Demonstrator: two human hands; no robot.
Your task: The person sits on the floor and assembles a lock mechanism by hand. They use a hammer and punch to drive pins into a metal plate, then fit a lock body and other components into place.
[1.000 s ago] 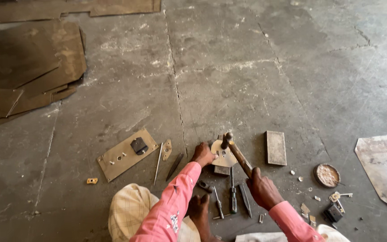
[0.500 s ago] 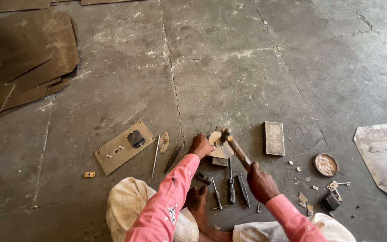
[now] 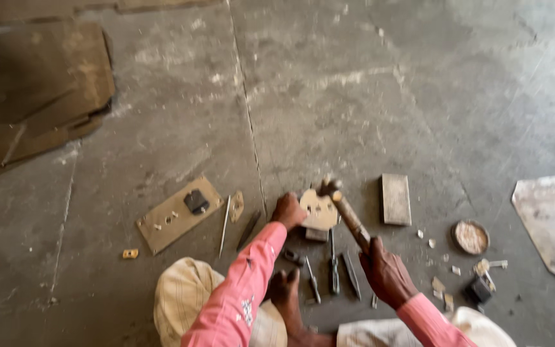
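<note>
Head view: we sit on a concrete floor (image 3: 367,96). Our left hand (image 3: 288,210) pinches a pale flat plate (image 3: 319,209) by its edge, steadying it on a small block (image 3: 317,234). Our right hand (image 3: 387,270) has its fingers wrapped tight around a hammer (image 3: 345,209), whose head sits at the plate's upper edge. We judge this a striking step; the next blow calls for a steady plate and fingers clear. Punches (image 3: 333,266) lie just below.

Flattened cardboard sheets (image 3: 30,109) lie far left on the concrete floor (image 3: 367,83), a grey rectangular block (image 3: 396,198) and a small round dish (image 3: 470,236) farther right.
</note>
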